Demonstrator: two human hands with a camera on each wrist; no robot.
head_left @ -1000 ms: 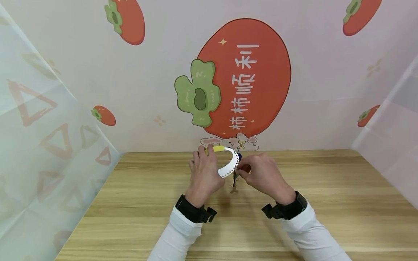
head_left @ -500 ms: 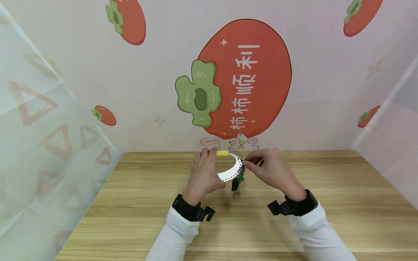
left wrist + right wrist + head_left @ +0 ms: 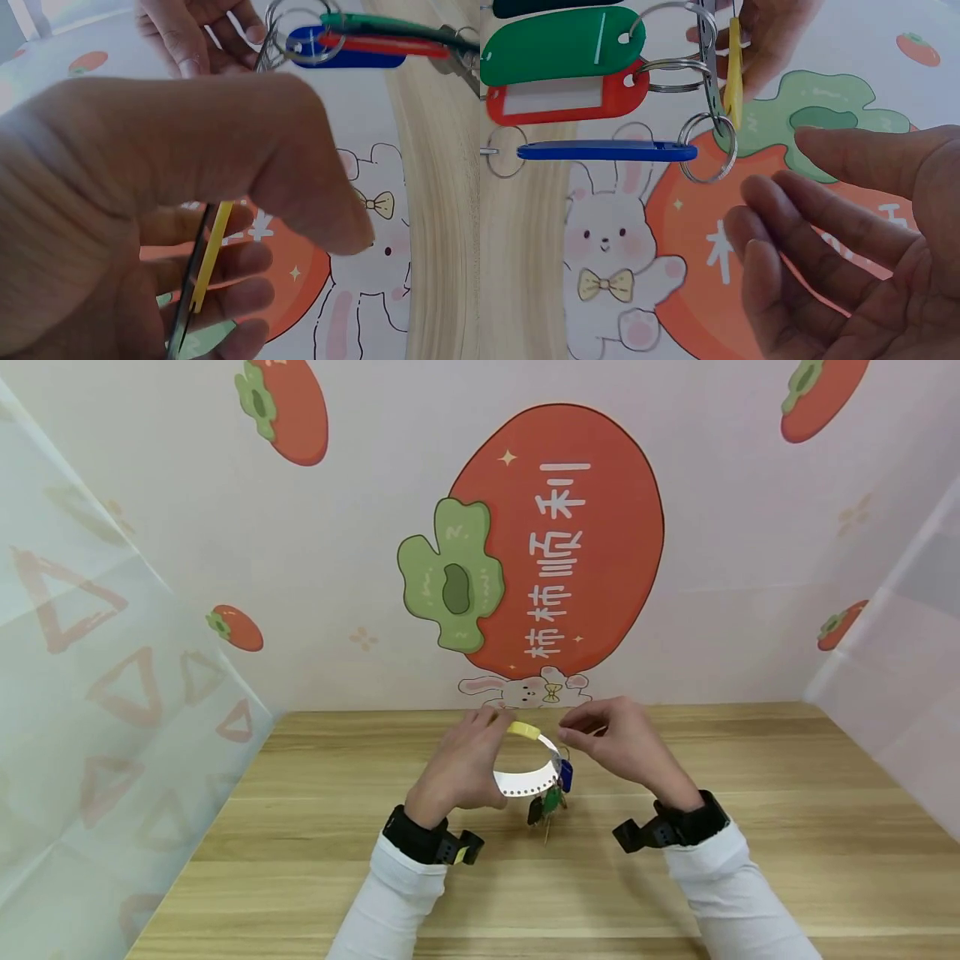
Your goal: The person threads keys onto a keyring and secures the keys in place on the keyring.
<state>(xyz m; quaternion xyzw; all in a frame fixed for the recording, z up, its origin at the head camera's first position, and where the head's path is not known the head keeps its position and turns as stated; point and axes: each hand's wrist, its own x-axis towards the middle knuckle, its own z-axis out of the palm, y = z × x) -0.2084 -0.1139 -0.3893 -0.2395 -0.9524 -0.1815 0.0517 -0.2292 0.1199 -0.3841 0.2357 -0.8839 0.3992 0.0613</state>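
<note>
My left hand (image 3: 459, 768) grips a large key ring: a white curved plate (image 3: 525, 783) with a row of holes and a yellow strip (image 3: 523, 730) on its far side. From its right part hang a blue key tag (image 3: 607, 152), a red key tag (image 3: 626, 97), a green key tag (image 3: 555, 46) and a dark one (image 3: 535, 811), each on a small split ring. Keys dangle below the tags. My right hand (image 3: 626, 750) hovers just right of the blue tag's split ring (image 3: 733, 154), thumb and fingers apart, holding nothing.
Underneath is a wood-grain table (image 3: 315, 860). Behind it stands a pale backdrop (image 3: 337, 552) printed with persimmons and a rabbit (image 3: 607, 247). A translucent sheet (image 3: 97, 760) borders the left side.
The large key ring has tilted and come lower, swinging its tags into view. My right hand has moved right from the plate's edge, its fingers parting from the blue tag's split ring.
</note>
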